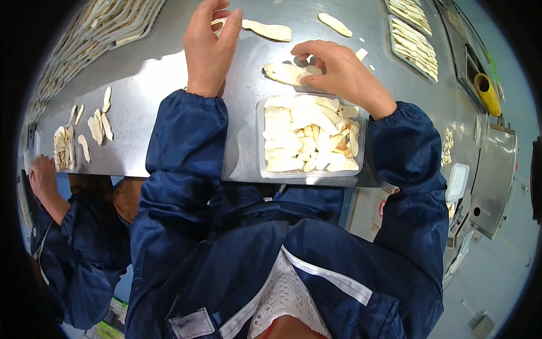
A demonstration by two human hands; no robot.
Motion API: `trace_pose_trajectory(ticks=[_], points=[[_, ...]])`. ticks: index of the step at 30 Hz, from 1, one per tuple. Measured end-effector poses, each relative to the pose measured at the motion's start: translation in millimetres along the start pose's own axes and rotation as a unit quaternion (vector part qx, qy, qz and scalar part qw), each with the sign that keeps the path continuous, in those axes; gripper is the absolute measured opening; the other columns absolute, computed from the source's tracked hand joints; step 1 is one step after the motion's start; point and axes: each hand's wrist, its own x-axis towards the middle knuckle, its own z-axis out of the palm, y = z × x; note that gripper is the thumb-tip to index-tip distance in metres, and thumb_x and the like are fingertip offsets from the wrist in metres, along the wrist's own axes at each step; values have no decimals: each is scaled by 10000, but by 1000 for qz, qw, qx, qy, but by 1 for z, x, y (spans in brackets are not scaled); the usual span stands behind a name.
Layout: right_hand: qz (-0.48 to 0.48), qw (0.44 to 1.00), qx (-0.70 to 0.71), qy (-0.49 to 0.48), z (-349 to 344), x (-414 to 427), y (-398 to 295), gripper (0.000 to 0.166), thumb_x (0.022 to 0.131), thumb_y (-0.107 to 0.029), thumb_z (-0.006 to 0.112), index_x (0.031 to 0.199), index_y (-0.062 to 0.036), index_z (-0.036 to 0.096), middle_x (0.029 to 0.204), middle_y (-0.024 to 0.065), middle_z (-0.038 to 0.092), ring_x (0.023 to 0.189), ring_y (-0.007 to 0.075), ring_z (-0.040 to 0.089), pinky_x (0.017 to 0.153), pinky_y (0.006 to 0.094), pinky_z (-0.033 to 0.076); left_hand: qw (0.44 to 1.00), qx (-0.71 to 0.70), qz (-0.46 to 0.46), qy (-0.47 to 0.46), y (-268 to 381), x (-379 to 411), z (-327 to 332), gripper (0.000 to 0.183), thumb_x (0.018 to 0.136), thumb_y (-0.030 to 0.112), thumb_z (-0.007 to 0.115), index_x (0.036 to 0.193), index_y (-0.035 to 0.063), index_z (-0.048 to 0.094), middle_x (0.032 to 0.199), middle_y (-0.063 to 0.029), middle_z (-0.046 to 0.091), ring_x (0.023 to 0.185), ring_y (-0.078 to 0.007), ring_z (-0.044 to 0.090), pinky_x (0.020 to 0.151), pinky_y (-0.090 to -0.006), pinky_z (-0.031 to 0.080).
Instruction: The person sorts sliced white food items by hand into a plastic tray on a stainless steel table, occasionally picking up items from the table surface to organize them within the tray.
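Note:
A clear plastic tray [261, 140] heaped with pale dried slices, perhaps mushroom, stands at the near edge of the steel table. Just beyond it, the fingers and thumb of my right hand [338, 70] touch a long pale slice [281, 73] lying on the metal. My left hand [214, 46] is raised at the upper left, fingers bent around one end of a slice; whether it grips that slice I cannot tell. Another long slice [271, 31] extends to the right of it. Farther off lies a separate slice [334, 24], with small bits [361, 54] near my right wrist.
Stacked trays of slices [139, 31] stand at the upper left. Filled trays [413, 48] are at the upper right. At the far left, a co-worker's hand [42, 173] is beside another container [73, 152] and loose slices [96, 127]. A yellow cylindrical object [487, 94] is at the right.

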Motion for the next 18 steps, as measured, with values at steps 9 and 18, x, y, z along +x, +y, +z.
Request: trace_pose_trajectory(ticks=[9,18], points=[[-3,999,-32,-24,-1,6,8,304,751,-38,690,1053,-55,659,884,79,625,734,212,563,665,329,479,1000,25,12,-9,-1,0,0,352,924,185,659,1227,28,572,1156,-83,650,1022,-173,635,793,-283,536],[-86,978,-84,172,-14,-18,42,216,782,84,574,944,-44,637,947,97,638,837,293,625,743,341,504,1000,2,-2,-8,3,0,2,343,926,186,652,1220,27,575,1150,-86,650,1007,-170,638,779,-282,538]])
